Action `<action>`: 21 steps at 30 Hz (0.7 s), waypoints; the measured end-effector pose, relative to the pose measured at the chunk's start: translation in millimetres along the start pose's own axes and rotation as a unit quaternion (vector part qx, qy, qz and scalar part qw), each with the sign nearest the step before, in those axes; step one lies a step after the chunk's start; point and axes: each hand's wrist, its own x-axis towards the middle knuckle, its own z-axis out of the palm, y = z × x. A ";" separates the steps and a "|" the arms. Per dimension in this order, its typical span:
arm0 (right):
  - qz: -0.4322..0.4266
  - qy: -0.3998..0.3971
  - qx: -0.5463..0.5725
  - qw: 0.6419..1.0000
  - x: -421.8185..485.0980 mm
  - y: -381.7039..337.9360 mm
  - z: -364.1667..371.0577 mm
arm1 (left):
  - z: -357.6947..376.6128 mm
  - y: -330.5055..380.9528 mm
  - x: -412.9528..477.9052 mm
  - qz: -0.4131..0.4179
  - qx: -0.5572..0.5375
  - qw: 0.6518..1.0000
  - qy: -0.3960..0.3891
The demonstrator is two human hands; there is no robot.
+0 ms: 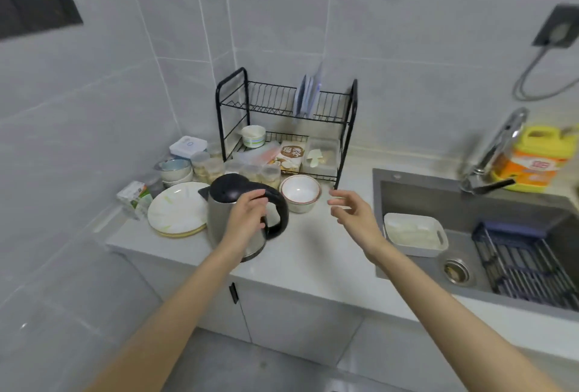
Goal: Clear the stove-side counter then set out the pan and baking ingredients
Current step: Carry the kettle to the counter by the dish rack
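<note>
Plates: stack of round white plates w/ pale streaks (177,209), left end of the pale grey stone counter (313,250), partly behind the kettle.
L hand: left hand (247,219) wrapped round the black handle of the steel kettle w/ black lid (221,219). Firm grip, kettle leans a bit. Can't tell if its base is off the counter.
Bowl: white round bowl w/ brown rim (300,192), just right of the handle, in front of the black wire dish rack (269,100).
R hand: right hand (354,216) empty, fingers loose & spread, over the counter betw. bowl & sink.
Sink: grey sink (423,194), far right. White rectangular baking dish (413,235) inside, by the left wall.
</note>
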 end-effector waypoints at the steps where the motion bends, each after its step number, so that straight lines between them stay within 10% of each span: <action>1: 0.001 0.014 0.000 1.000 -9.0 -0.5 -14.2 | 12.9 4.3 -3.5 0.005 0.001 1.000 -0.021; 21: 0.052 0.337 -0.016 0.940 -280.8 33.2 -334.3 | 346.5 37.3 -214.3 0.103 0.073 0.908 -0.400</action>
